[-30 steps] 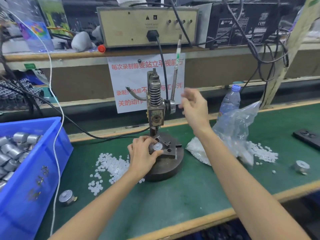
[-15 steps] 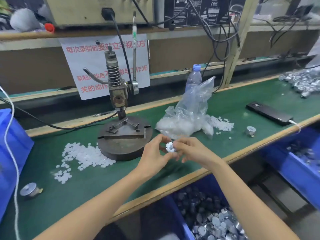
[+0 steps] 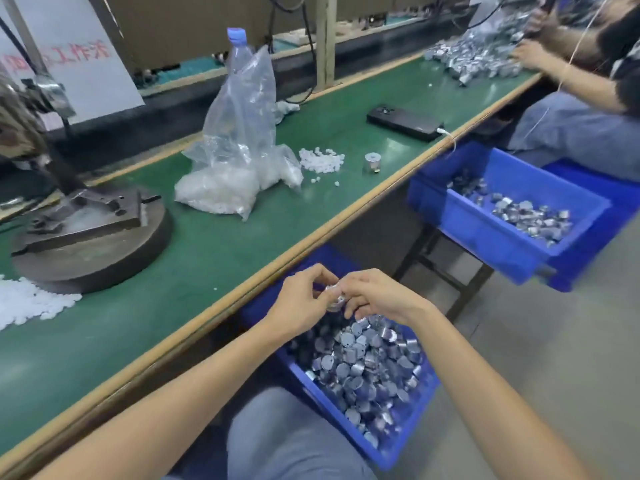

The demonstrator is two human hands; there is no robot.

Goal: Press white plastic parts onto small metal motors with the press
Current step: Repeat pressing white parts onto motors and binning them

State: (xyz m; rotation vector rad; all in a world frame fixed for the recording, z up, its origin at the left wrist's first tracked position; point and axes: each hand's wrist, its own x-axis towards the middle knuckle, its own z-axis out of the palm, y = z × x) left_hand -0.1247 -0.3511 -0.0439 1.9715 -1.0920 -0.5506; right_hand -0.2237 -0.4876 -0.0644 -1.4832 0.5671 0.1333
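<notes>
While the person is sitting at the green bench (image 3: 221, 258), the head camera is showing both hands meeting below its front edge, directly over a blue bin (image 3: 322, 400) heaped with metal motors. The left hand (image 3: 304, 301) and right hand (image 3: 377, 299) are both pinching one small motor (image 3: 334, 297) between curled fingertips. The piece is blurred, so which way its short axis is pointing is hard to tell.

Judging by the layout, the motor is sitting straight above the bin, so letting go would be dropping it in with the rest. The press (image 3: 100, 233) is lying up and to the left, well apart, and the left hand is the nearer one to it. White plastic parts (image 3: 322, 161) are lying loose beside a clear bag (image 3: 239, 157), with a lone motor (image 3: 372, 164) near them.

On the white sign (image 3: 93, 81) behind the press, red Chinese characters are showing; only "工作" is reading clearly.
</notes>
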